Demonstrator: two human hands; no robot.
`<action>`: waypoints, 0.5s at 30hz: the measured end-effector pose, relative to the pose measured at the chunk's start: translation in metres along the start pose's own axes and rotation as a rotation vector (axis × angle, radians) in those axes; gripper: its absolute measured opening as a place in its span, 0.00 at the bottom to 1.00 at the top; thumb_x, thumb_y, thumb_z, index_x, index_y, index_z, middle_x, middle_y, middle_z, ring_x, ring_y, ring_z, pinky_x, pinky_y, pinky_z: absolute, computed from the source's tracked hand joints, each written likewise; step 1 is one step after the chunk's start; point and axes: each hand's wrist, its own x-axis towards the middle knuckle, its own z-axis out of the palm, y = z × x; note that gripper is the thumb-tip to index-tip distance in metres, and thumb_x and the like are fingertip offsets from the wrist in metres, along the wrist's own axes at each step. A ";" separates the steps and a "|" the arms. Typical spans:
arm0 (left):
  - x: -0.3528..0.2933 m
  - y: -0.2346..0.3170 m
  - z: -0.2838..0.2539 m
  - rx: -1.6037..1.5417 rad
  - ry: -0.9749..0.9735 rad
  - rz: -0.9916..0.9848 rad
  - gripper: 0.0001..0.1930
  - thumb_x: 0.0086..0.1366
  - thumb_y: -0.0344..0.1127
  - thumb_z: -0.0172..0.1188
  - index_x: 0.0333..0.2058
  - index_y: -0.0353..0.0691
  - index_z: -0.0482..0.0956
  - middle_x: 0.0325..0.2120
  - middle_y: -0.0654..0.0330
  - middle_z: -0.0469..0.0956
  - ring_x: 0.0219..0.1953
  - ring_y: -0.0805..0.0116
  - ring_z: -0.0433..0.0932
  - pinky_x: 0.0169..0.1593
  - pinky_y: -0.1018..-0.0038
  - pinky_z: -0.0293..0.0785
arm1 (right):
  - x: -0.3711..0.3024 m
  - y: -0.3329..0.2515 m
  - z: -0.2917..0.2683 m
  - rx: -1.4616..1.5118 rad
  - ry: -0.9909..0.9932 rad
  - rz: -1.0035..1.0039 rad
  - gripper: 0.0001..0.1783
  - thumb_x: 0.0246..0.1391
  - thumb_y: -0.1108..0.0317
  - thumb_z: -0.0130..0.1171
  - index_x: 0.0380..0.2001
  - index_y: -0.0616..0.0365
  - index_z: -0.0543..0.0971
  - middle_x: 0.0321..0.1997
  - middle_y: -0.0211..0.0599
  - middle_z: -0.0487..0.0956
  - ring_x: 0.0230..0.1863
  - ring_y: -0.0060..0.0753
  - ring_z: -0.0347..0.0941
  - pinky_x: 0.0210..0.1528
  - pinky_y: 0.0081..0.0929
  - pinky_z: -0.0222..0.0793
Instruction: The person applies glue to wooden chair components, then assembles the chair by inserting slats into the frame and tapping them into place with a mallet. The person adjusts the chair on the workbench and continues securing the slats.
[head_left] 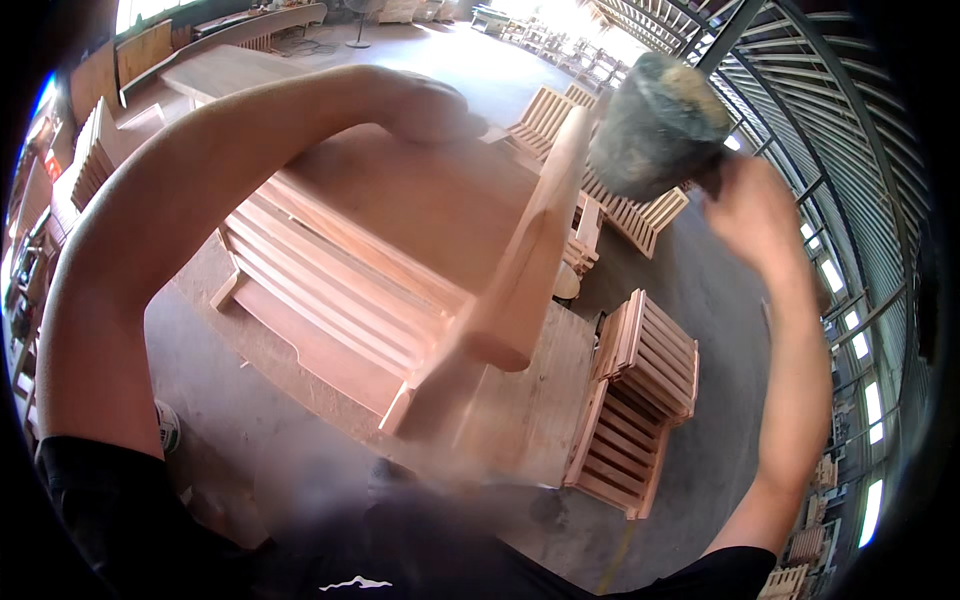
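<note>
My right hand, raised at the right, is closed around the handle of a mallet. Its thick dark head, pale and worn on one end, is lifted beside a wooden chair or bench. That slatted piece has a broad reddish panel and a thick smooth rail slanting up toward the mallet. Across the panel reaches my left arm; my left hand lies by its far edge, fingers stretched out and slightly blurred. Whether the fingertips press on the wood is hard to see.
A pale wooden board lies right of the piece, beside stacked slatted frames. More slatted pieces stand farther back. A long wooden tabletop is at the far left, a standing fan behind, and a can near my left arm.
</note>
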 end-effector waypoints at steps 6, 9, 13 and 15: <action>0.014 -0.006 0.005 -0.045 -0.077 -0.010 0.36 0.76 0.58 0.32 0.44 0.29 0.81 0.46 0.39 0.79 0.51 0.43 0.75 0.58 0.56 0.66 | 0.017 0.086 -0.031 0.317 0.528 0.095 0.19 0.54 0.61 0.63 0.40 0.67 0.77 0.29 0.39 0.79 0.30 0.35 0.74 0.38 0.38 0.70; 0.022 -0.012 0.016 -0.027 -0.031 -0.040 0.36 0.76 0.58 0.31 0.44 0.29 0.81 0.45 0.39 0.79 0.51 0.43 0.76 0.58 0.56 0.66 | 0.019 0.072 -0.041 0.587 0.332 0.269 0.16 0.55 0.61 0.61 0.35 0.66 0.78 0.26 0.36 0.78 0.24 0.36 0.71 0.31 0.39 0.68; 0.001 0.009 0.004 -0.006 -0.044 -0.014 0.37 0.76 0.58 0.31 0.41 0.29 0.82 0.45 0.38 0.79 0.51 0.43 0.76 0.59 0.56 0.65 | -0.013 -0.030 0.026 0.088 -0.025 0.229 0.16 0.51 0.63 0.57 0.33 0.68 0.79 0.30 0.54 0.79 0.32 0.44 0.77 0.37 0.42 0.71; -0.001 0.019 -0.009 -0.039 -0.063 -0.003 0.38 0.76 0.59 0.31 0.40 0.28 0.82 0.44 0.37 0.79 0.51 0.43 0.76 0.59 0.56 0.65 | -0.014 -0.028 0.044 0.623 -0.194 0.166 0.19 0.48 0.66 0.59 0.42 0.68 0.77 0.43 0.62 0.79 0.47 0.65 0.76 0.51 0.45 0.72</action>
